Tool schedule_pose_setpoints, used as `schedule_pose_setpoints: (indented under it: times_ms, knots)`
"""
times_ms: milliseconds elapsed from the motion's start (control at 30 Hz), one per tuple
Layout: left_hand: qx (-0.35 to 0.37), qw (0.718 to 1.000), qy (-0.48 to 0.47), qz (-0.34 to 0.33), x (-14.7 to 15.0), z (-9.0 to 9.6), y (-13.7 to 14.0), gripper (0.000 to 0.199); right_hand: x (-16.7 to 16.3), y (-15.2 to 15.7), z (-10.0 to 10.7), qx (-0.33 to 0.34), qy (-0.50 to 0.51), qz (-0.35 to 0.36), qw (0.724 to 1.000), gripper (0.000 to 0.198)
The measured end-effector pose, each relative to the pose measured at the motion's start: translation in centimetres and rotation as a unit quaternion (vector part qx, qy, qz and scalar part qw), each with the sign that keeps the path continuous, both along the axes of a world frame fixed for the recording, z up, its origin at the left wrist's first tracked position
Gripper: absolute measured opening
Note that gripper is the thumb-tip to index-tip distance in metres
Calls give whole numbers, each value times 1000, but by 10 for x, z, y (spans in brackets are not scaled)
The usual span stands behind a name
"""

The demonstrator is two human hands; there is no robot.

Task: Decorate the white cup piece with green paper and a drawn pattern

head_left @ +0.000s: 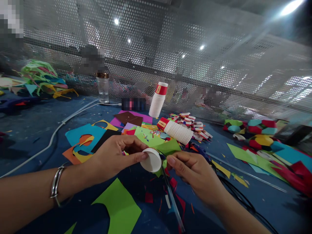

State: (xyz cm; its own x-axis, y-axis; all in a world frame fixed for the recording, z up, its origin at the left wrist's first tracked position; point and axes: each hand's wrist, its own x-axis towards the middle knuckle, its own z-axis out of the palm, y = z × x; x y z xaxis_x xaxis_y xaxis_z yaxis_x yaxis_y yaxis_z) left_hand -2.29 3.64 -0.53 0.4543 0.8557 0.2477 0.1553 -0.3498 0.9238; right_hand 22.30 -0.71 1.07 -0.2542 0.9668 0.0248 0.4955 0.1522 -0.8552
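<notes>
My left hand pinches a white round cup bottom at its left edge, thumb on its near face. A green piece of paper reaches from behind the cup bottom to my right hand, whose thumb and fingers are closed on its edge. Whether the paper touches the cup bottom, I cannot tell. Below them a clear, slender stick lies on the blue table. A larger green paper offcut with a curved cutout lies nearer to me.
One stack of paper cups stands upright; another stack lies on its side. Cut cup pieces are heaped behind. A water bottle stands by a white cable. Coloured balls and paper scraps lie right, before a perforated screen.
</notes>
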Motion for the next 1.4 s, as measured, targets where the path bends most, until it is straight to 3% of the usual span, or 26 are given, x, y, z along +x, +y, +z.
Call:
schedule_pose_setpoints:
  times_ms: [900,1233,1400]
  knots:
    - [107,992,68,5,-3,2,-6,18,-3,2,0,48,-21,30,998,44]
    - [92,993,67,11,-2,3,-6,18,-3,2,-2,37,-29,25,999,45]
    - [55,997,43,13,-3,3,-1,19,-2,7,-9,-26,1,-23,999,48]
